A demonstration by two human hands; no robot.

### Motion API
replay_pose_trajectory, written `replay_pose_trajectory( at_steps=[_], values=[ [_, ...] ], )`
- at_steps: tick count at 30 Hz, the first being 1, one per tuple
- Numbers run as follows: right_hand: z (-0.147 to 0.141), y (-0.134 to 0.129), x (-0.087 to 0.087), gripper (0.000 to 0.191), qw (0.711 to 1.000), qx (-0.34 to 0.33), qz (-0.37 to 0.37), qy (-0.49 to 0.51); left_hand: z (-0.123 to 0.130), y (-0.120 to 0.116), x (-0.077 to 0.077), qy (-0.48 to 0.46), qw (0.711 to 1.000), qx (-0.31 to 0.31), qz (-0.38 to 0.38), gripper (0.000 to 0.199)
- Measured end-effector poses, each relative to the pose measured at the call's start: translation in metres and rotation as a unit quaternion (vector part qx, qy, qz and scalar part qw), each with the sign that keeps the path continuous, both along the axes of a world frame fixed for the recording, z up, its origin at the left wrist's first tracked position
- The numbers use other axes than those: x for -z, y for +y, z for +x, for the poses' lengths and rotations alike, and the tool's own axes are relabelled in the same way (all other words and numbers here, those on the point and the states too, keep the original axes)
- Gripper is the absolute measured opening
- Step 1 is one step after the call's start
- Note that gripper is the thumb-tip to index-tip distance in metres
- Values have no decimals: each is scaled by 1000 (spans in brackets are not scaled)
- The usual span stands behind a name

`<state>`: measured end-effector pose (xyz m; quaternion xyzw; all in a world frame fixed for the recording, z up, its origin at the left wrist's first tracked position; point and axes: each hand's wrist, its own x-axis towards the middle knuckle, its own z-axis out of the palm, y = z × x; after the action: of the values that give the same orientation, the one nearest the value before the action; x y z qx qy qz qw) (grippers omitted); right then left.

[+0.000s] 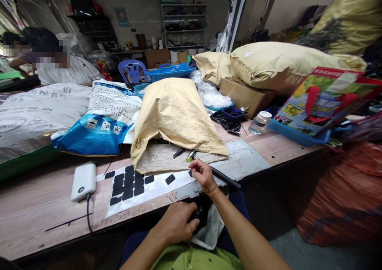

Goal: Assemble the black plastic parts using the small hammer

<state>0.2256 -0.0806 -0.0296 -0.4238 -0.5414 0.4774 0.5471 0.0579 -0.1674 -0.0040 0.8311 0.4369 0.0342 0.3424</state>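
Observation:
My right hand is raised over the table's front edge, its thumb and fingertips pinched together; anything between them is too small to make out. Right beside its fingers lies a hammer with a black handle and a yellowish tip, its head at the mouth of a tan woven sack. A short black part rests in the sack's opening. My left hand is low over my lap, fingers curled around a small dark object that is mostly hidden. Black rounded stickers sit on a white backing sheet left of my right hand.
A white power bank with a cable lies at left. Filled white-and-blue sacks are behind it. Black parts, a clear jar and a blue tray stand at right. Two people sit at far left.

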Motion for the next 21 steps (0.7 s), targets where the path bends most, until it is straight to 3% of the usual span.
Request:
replay_pose_trajectory(
  at_steps=[4,8,11,14,18,20,21],
  values=[
    [0,0,1,19,1000,4,5,-5,17,-7,35,152,988,-3,-16,30],
    [-1,1,2,17,1000,4,9,-11,20,-11,79,180,979,-63,-77,40],
    [-2,1,3,17,1000,4,10,-17,20,-13,92,187,973,-76,-110,44],
    [-1,2,5,17,1000,4,11,-23,20,-13,77,159,980,-72,-96,46],
    [-1,1,5,17,999,7,9,-31,7,3,21,39,994,33,-97,37],
    [-1,1,5,18,999,8,8,-30,-6,26,-8,-50,973,90,-205,24],
    [-1,0,4,18,1000,8,8,-29,-12,42,-20,-88,956,75,-269,27]
  ],
)
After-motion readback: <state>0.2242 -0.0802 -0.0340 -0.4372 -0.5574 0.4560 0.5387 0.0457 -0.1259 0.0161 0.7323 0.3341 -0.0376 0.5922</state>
